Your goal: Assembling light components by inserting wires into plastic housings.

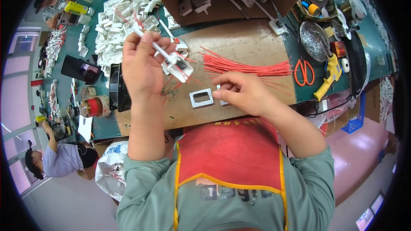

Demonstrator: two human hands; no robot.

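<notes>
Now left hand raised above brown cardboard work mat, fingers closed around thin white rod with white plastic bracket at end. Right hand resting on mat, fingertips pinching small white piece, just beside flat white rectangular frame. Bundle of red wires lies just beyond.
</notes>
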